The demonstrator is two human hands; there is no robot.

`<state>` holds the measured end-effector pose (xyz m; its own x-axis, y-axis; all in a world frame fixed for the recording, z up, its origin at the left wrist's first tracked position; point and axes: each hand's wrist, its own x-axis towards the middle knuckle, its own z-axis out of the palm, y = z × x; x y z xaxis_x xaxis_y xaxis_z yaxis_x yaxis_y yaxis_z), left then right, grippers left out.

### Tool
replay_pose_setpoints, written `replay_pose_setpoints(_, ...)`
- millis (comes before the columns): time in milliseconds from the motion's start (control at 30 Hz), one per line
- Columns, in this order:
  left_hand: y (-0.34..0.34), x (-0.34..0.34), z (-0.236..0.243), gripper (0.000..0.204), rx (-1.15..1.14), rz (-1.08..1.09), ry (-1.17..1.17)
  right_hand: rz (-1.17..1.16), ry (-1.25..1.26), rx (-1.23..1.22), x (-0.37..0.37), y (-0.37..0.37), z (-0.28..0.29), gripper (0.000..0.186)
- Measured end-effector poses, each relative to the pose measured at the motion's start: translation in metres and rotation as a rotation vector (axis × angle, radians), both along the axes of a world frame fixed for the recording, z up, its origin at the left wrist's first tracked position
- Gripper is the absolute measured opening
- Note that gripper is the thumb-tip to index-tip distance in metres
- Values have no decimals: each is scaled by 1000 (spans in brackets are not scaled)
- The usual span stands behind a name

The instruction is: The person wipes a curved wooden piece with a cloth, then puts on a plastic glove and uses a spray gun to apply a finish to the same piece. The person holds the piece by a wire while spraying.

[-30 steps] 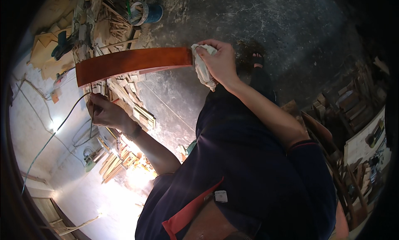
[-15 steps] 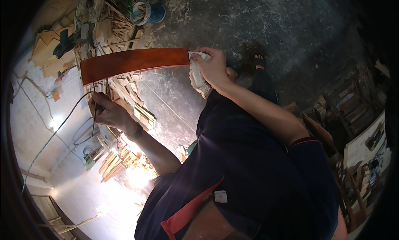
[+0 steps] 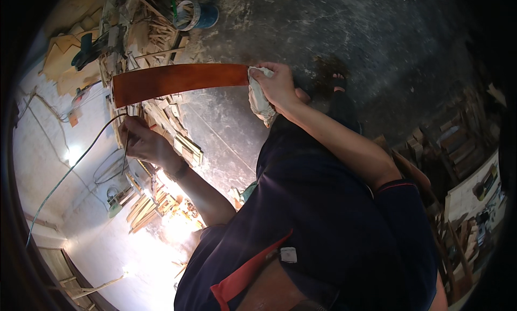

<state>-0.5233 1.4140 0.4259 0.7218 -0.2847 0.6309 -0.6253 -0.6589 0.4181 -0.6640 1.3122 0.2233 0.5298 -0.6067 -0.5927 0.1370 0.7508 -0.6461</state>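
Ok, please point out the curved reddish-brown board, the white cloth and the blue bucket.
Curved board (image 3: 180, 84), head view: middle of its broad face.
White cloth (image 3: 260, 101), head view: middle of its hanging part.
Blue bucket (image 3: 208, 16), head view: its outer wall.

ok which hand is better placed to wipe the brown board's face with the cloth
Probably the right hand: it holds the pale cloth at the right end of the brown board. The left hand is below the other end, with no cloth visible in it.
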Motion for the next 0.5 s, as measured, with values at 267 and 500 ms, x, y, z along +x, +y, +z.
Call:
replay_pose_setpoints(267,5,-1,-1,39,19,2,3,-45,-13,44,2,-3,3,20)
replay_pose_setpoints(500,6,-1,-2,40,11,14,8,-71,-8,-12,-4,-12,18,20)
